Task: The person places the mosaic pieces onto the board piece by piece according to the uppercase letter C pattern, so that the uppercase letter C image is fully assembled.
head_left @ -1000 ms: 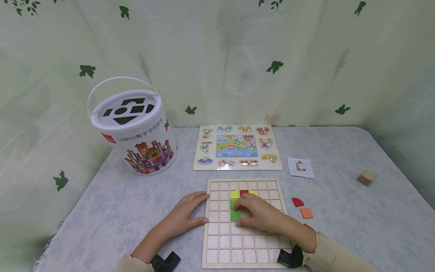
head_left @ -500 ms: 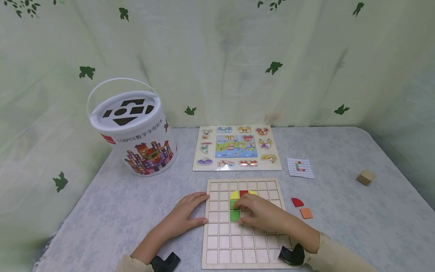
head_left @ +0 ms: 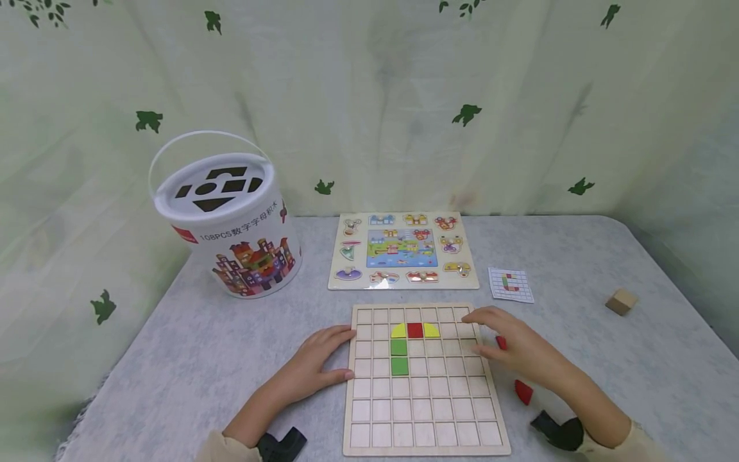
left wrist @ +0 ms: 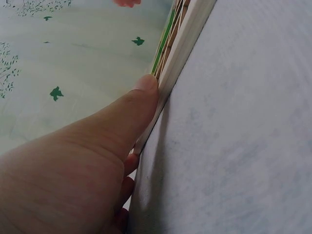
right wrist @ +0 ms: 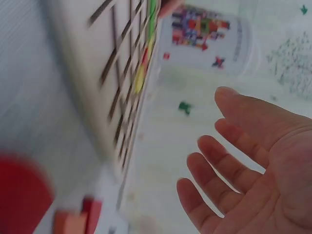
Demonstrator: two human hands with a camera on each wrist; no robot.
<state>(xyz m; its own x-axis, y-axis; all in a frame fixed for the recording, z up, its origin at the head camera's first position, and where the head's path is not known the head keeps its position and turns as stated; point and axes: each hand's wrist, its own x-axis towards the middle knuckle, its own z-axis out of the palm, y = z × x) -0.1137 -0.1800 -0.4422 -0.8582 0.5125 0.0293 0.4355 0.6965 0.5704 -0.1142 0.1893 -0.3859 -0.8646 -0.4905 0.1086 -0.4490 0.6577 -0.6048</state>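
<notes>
A wooden grid board [head_left: 427,410] lies flat on the table. In its cells sit two yellow quarter-circle tiles, one of them the left yellow tile [head_left: 399,331], a red square tile [head_left: 415,330] between them, and two green square tiles, the lower green tile [head_left: 399,366] among them. My left hand [head_left: 308,362] rests its fingertips and thumb on the board's left edge. Over the board's right edge is my right hand [head_left: 510,340], fingers spread and holding nothing in the right wrist view. Beneath and beside it lie red quarter-circle tiles, one partly covered and a nearer red tile [head_left: 523,392].
Behind the board lies a picture knob puzzle [head_left: 404,282]. A small grid card [head_left: 510,285] with a coloured pattern is to its right. A wooden block [head_left: 621,301] stands far right, and a white lidded bucket [head_left: 231,224] far left.
My right hand has moved right, off the coloured tiles to the board's right edge, uncovering them. It now hides the orange tile in the head view. My left hand has stayed put.
</notes>
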